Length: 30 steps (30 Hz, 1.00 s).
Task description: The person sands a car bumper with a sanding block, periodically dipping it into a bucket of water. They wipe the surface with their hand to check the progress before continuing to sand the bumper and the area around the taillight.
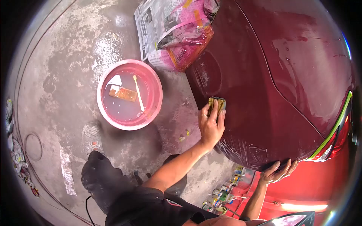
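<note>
The maroon car body panel (245,113) curves across the right half of the head view, with pale scuffs and streaks along its lower edge. My left hand (211,126) grips a small yellow-and-grey sanding block (222,102), its fingers closed over the top. The block lies against the panel near its left edge; its underside is hidden. Farther right, my right hand (277,172) rests at the panel's lower edge with its fingers spread, holding nothing.
A pink basin (160,92) of cloudy water stands on the concrete floor, holding a brown block (122,93), a white piece (115,80) and a yellow-white stick (138,93). Newspaper masking (151,30) covers the part above. A tail light (333,145) and several cans (222,194) lie rightward.
</note>
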Available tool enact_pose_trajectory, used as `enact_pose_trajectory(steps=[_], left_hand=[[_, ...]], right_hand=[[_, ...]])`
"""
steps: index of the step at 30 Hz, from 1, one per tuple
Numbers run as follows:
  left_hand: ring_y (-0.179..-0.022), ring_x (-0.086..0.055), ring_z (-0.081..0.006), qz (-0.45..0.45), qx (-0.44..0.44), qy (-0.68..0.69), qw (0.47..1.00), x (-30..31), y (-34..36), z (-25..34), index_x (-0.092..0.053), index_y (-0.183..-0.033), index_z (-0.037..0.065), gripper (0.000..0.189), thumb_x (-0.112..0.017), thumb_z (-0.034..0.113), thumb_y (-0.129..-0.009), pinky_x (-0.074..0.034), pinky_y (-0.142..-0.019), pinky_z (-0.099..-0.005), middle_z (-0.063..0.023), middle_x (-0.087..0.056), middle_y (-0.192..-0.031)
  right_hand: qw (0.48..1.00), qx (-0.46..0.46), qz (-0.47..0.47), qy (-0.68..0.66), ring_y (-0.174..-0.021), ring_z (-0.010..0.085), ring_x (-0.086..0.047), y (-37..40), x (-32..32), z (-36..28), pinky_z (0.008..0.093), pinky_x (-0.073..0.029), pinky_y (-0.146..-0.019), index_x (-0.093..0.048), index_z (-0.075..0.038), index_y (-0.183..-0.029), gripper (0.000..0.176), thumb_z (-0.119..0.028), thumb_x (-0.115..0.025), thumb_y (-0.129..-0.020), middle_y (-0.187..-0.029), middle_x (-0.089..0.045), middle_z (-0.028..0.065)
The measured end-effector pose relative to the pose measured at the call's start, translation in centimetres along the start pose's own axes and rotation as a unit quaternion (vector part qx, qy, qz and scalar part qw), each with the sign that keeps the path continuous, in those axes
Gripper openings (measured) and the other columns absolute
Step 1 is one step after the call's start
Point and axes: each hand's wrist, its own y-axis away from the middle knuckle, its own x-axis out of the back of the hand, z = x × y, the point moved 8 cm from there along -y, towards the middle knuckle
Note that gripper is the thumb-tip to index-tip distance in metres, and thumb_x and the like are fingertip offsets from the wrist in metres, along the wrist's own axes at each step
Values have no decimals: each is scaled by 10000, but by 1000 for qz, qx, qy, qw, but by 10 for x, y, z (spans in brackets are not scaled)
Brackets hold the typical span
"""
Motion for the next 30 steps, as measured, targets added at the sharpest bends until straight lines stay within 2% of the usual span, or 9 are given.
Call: enact_pose_trajectory(steps=[5, 12, 17, 20, 23, 26, 27, 29, 30], left_hand=[[-1001, -605, -381, 26, 118, -23, 992, -13, -135, -43, -648, -1243, -30, 352, -611, 190, -971, -490, -863, -458, -248, -654, -1044], [-1140, -587, -392, -57, 49, -36, 997, 0, 12, -27, -606, -1339, 4, 438, -665, 172, -939, -486, -968, -438, -231, -596, -1263], [-1129, -625, -308, -126, 43, 2, 991, 16, -1, -37, -610, -1335, -5, 430, -670, 174, -950, -504, -957, -379, -216, -633, -1261], [-1053, -665, -191, -198, 246, 146, 937, 30, -4, -91, -619, -1332, 1, 423, -638, 260, -998, -501, -952, -306, -122, -674, -1255], [-862, -645, -117, -206, 325, 130, 914, 74, -22, -128, -547, -1408, 31, 462, -618, 269, -1018, -555, -752, -268, -38, -676, -1066], [-748, -655, -103, -206, 350, 129, 905, 108, -55, -113, -655, -1203, 16, 329, -604, 285, -1019, -562, -691, -257, -34, -669, -848], [-826, -700, -173, -262, 244, -146, 922, 126, -79, -110, -649, -1225, -8, 369, -627, 278, -992, -568, -751, -297, -100, -709, -899], [-1079, -681, -330, -292, 76, -316, 900, 142, -111, -107, -503, -1418, -6, 671, -724, 329, -880, -533, -941, -384, -248, -676, -1184], [-1165, -630, -372, -291, 102, -374, 875, 149, -114, -94, -468, -1441, -12, 758, -749, 351, -837, -481, -1012, -405, -288, -637, -1240]], right_hand=[[1000, -11, 1, -1, -1380, 408, -428, 3, 3, 2, 558, -332, -1145, -576, 44, -1329, 395, -191, -561, -1012, -1468, -470, 249], [999, 22, 19, -14, -1361, 419, -449, -4, 2, -4, 558, -342, -1138, -582, 46, -1316, 381, -162, -570, -998, -1447, -494, 249], [1000, -17, 3, 5, -1350, 422, -462, -5, 5, -2, 552, -353, -1131, -590, 41, -1308, 371, -139, -585, -984, -1437, -503, 254], [999, -49, 14, 0, -1327, 418, -489, -6, 7, 0, 536, -371, -1122, -600, 38, -1296, 364, -126, -604, -972, -1409, -536, 241], [992, -104, 48, -44, -1300, 414, -517, 9, 5, 12, 521, -391, -1110, -609, 34, -1285, 360, -127, -621, -963, -1380, -568, 224], [982, -160, 70, -75, -1278, 418, -537, 17, 3, 20, 528, -423, -1084, -613, 1, -1283, 355, -186, -615, -981, -1362, -583, 209], [979, -176, 72, -68, -1268, 425, -545, 17, 2, 18, 539, -445, -1065, -612, -29, -1284, 352, -239, -601, -1001, -1357, -585, 202], [978, -184, 84, -39, -1259, 398, -557, 22, 0, 14, 524, -456, -1054, -600, -65, -1299, 410, -343, -619, -998, -1369, -582, 179], [975, -193, 96, -53, -1265, 395, -552, 25, -1, 15, 523, -451, -1058, -602, -75, -1300, 424, -363, -629, -990, -1376, -579, 171]])
